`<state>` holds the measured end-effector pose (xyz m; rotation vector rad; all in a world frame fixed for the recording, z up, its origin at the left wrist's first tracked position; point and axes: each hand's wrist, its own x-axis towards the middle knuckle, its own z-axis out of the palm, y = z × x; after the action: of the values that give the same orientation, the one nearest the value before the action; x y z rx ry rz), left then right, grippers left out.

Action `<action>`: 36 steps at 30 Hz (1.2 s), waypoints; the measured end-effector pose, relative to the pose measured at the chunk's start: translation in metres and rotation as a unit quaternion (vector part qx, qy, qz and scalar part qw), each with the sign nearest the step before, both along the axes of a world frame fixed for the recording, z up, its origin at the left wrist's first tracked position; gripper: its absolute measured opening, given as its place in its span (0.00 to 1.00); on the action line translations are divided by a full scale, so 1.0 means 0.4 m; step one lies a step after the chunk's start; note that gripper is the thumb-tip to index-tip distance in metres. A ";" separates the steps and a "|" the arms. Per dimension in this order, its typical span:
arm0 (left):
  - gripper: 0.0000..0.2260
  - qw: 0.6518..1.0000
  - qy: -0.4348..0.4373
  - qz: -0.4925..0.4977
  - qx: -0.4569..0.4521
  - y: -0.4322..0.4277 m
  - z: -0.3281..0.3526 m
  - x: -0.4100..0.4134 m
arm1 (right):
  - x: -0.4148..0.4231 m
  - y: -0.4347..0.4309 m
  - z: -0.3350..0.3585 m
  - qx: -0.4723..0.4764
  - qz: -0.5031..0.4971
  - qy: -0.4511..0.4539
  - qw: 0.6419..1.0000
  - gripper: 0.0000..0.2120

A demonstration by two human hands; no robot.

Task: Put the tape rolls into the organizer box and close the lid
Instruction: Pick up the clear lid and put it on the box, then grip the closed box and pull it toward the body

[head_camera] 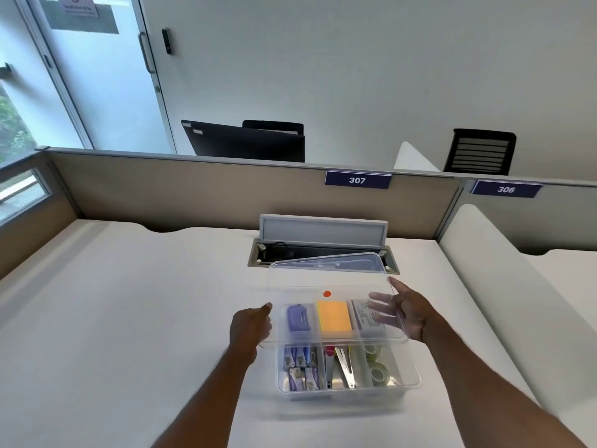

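A clear plastic organizer box [412,381] stands on the white desk in front of me. Two clear tape rolls [378,371] lie in its near right compartment. Staple boxes fill the near left compartment and scissors the middle one. A clear lid [303,279] with a red dot hovers tilted over the back half of the box. My left hand [250,328] grips the lid's left edge. My right hand [405,310] holds its right edge, fingers spread under the plastic. Through the lid I see a blue stapler, orange sticky notes and a white packet.
An open cable hatch [323,231] sits in the desk just behind the box. A beige partition [193,189] with labels 307 and 306 closes the back. A white divider [484,253] borders the right side. Bare desk surface lies to the left.
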<state>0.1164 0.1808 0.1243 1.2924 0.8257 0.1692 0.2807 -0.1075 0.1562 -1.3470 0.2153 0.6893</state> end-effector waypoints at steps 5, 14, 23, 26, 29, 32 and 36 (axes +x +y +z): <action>0.13 0.999 0.026 -0.001 0.024 -0.025 -0.023 0.003 | 0.001 -0.028 -0.032 -0.124 0.004 -0.089 0.988 0.22; 0.08 0.966 0.154 -0.029 0.205 -0.081 -0.060 -0.001 | -0.004 -0.028 -0.100 -0.455 0.015 -0.307 0.836 0.19; 0.07 0.969 0.124 -0.035 0.210 -0.093 -0.066 -0.017 | -0.012 -0.019 -0.130 -0.574 0.044 -0.306 0.758 0.16; 0.07 0.976 0.113 -0.021 0.186 -0.094 -0.078 -0.017 | -0.016 -0.023 -0.142 -0.588 0.053 -0.295 0.751 0.17; 0.13 0.973 0.115 -0.037 0.197 -0.100 -0.088 -0.014 | -0.019 -0.022 -0.151 -0.593 0.058 -0.291 0.748 0.17; 0.13 0.966 0.123 -0.058 0.220 -0.099 -0.094 -0.012 | -0.018 -0.018 -0.150 -0.588 0.054 -0.282 0.757 0.17; 0.10 0.965 0.109 -0.082 0.223 -0.103 -0.090 -0.017 | -0.020 -0.022 -0.149 -0.580 0.051 -0.264 0.769 0.17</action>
<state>0.1096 0.1398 0.0883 1.8229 0.8907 0.0827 0.2726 -0.1165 0.0964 -2.7085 0.0952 0.1659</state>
